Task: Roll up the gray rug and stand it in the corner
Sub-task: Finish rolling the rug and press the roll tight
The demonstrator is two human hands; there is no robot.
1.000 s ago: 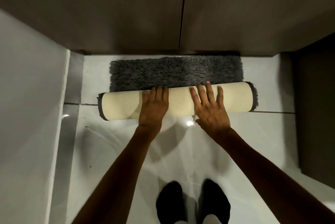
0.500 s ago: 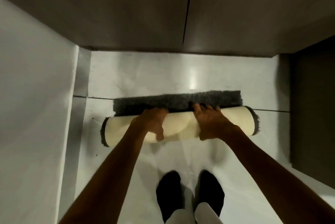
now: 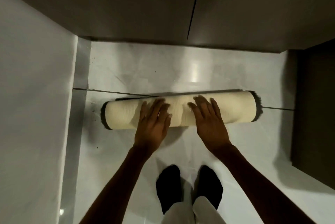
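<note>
The gray rug (image 3: pixel 235 109) lies on the white floor as a full roll, cream backing outward, with gray pile showing only at both ends and as a thin strip along its far edge. My left hand (image 3: pixel 154 124) rests flat on the roll left of its middle, fingers spread. My right hand (image 3: pixel 210 122) rests flat just right of the middle, fingers spread too. Neither hand wraps around the roll.
A white wall (image 3: pixel 32 97) runs along the left. Dark cabinet doors (image 3: pixel 145 6) close off the far side, with a floor corner (image 3: pixel 85 42) at far left. A dark panel (image 3: pixel 315 106) stands on the right. My feet in black socks (image 3: pixel 188 187) stand just behind the roll.
The last strip of flat gray pile has been rolled up. My hands went from gripping the roll's far edge to lying flat on top.
</note>
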